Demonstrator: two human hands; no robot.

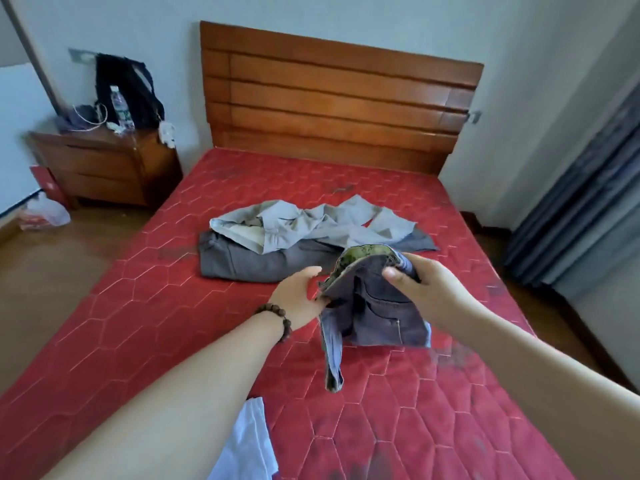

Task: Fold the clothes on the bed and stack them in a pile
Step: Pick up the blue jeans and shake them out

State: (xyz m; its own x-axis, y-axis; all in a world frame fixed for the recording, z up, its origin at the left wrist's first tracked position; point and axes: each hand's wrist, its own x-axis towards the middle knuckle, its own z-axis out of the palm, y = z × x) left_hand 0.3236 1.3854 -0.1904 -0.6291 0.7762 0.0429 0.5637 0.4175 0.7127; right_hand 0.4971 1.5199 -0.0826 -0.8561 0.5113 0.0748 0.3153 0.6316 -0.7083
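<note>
Dark blue-grey jeans (377,306) with a green patterned waistband lining hang above the red mattress (173,306), one leg trailing down toward me. My right hand (419,289) grips the waistband at its right side. My left hand (301,296), with a bead bracelet on the wrist, pinches the waistband's left edge. Behind them a crumpled light grey garment (304,223) lies on top of flat dark grey trousers (249,259). A white cloth (249,441) shows at the near edge, partly under my left forearm.
A wooden headboard (339,98) closes the far end of the bed. A wooden nightstand (104,164) with a black bag and a bottle stands at the left. Wooden floor runs along the left side, and dark curtains (585,202) hang at the right.
</note>
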